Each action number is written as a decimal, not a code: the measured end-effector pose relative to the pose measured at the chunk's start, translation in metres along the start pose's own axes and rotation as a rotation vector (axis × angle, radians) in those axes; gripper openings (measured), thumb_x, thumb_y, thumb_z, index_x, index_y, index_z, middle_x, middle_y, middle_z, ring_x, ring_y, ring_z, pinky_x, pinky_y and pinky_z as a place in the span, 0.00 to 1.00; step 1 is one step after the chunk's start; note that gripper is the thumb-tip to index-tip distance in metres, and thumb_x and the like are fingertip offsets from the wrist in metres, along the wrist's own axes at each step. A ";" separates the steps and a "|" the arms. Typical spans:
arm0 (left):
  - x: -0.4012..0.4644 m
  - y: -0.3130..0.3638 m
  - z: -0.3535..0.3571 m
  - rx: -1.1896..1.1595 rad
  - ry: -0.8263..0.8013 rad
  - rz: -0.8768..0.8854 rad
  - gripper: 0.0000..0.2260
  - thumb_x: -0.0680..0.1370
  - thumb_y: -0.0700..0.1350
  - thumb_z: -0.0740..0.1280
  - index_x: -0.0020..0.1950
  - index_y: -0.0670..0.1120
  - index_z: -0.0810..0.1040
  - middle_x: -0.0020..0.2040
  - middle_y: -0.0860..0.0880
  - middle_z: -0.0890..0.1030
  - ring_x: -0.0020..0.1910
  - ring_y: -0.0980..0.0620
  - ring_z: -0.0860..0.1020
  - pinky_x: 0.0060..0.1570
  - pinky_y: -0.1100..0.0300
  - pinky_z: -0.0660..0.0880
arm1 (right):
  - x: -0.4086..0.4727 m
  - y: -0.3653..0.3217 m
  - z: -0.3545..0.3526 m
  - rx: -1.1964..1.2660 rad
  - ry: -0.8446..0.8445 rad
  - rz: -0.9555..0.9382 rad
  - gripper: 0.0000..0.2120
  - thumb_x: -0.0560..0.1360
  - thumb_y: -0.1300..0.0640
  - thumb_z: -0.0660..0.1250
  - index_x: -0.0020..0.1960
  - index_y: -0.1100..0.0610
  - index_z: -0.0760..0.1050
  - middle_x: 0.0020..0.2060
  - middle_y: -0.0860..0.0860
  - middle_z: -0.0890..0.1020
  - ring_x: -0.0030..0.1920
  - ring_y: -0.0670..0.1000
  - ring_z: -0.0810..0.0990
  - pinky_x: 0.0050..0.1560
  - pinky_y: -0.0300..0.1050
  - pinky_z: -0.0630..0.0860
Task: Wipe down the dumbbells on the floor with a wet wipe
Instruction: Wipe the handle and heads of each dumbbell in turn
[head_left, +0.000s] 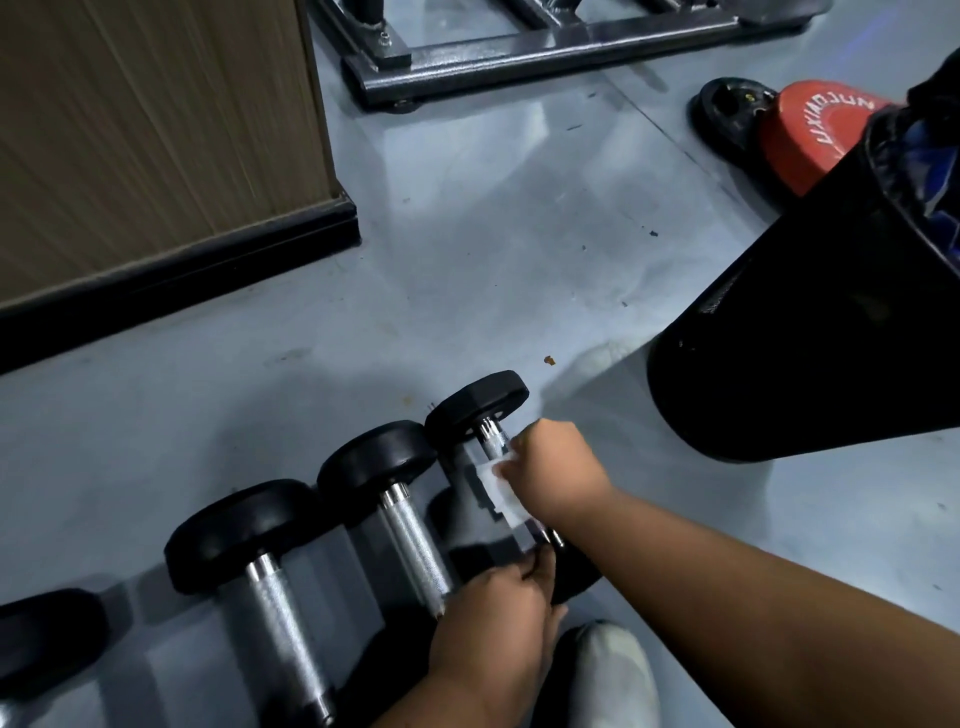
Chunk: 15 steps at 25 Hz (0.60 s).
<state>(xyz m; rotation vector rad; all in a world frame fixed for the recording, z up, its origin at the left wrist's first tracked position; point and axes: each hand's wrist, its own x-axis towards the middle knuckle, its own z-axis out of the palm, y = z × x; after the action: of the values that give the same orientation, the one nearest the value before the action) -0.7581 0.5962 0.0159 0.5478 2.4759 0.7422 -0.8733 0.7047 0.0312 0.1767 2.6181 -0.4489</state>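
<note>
Several black dumbbells with knurled steel handles lie side by side on the grey floor. On the handle of the rightmost dumbbell (477, 401), my right hand (550, 470) presses a white wet wipe (497, 487). My left hand (498, 618) grips that dumbbell's near end, with its fingers curled over the black head there. The middle dumbbell (377, 454) and the larger left dumbbell (244, 525) lie untouched. Another black head (44, 631) shows at the far left edge.
A black bin (810, 332) with a liner stands close on the right. Behind it lie a red weight plate (815, 132) and a black one (724, 106). A wood-panelled block (156, 130) with a black base is at the left, a steel rack base (519, 57) at the far end. A white shoe (613, 675) is near me.
</note>
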 end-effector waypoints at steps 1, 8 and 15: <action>0.001 -0.001 -0.001 0.001 -0.002 -0.002 0.27 0.83 0.55 0.58 0.81 0.50 0.56 0.73 0.48 0.72 0.67 0.43 0.74 0.64 0.51 0.74 | -0.001 0.000 0.001 0.012 0.008 0.014 0.20 0.76 0.53 0.70 0.31 0.57 0.67 0.28 0.52 0.71 0.33 0.57 0.73 0.29 0.44 0.65; -0.001 -0.002 -0.006 -0.046 -0.024 -0.012 0.29 0.83 0.53 0.60 0.82 0.54 0.52 0.72 0.48 0.71 0.67 0.42 0.74 0.63 0.50 0.73 | -0.024 0.029 0.001 -0.111 -0.087 0.079 0.18 0.69 0.52 0.75 0.32 0.56 0.67 0.26 0.50 0.69 0.30 0.50 0.69 0.26 0.37 0.60; -0.002 -0.007 0.004 -0.012 0.096 -0.006 0.30 0.68 0.62 0.72 0.70 0.60 0.76 0.59 0.60 0.82 0.47 0.57 0.84 0.40 0.64 0.79 | -0.026 0.021 0.003 -0.226 -0.118 0.119 0.19 0.73 0.53 0.70 0.31 0.57 0.65 0.27 0.51 0.68 0.28 0.50 0.68 0.24 0.37 0.57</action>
<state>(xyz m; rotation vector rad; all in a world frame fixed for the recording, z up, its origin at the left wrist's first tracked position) -0.7560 0.5906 0.0096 0.5116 2.5580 0.7977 -0.8448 0.7227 0.0352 0.2223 2.5021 -0.1168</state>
